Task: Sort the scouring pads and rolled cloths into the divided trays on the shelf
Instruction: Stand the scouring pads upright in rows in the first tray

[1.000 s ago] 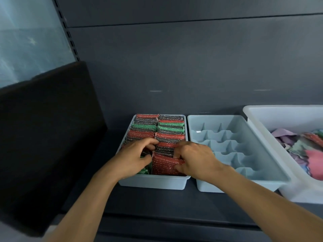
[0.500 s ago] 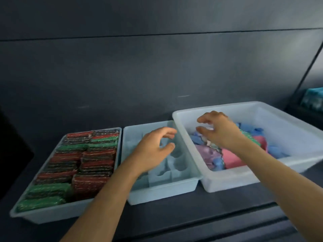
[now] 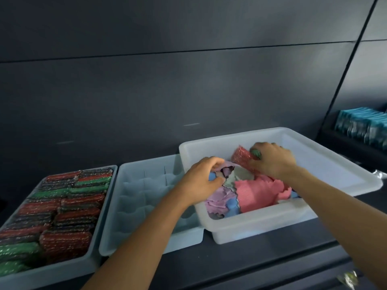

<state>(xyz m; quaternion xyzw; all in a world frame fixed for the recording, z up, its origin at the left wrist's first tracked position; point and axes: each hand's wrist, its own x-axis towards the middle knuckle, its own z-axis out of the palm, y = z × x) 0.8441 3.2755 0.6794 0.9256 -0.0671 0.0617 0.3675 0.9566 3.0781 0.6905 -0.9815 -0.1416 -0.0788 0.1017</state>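
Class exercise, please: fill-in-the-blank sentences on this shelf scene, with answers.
The left tray is packed with scouring ___.
The left hand and right hand reach into the ___ bin.
The divided tray stands ___ the left tray and the bin.
The largest cloth showing is ___.
Answers: pads, white, between, pink.

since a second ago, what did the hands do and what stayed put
Both hands left the scouring pad tray, crossed rightward over the divided tray and went into the white bin. The left hand now grips a lilac cloth; the right hand grips a red scouring pad at the back of the pile. The first tray stays full, the divided tray empty.
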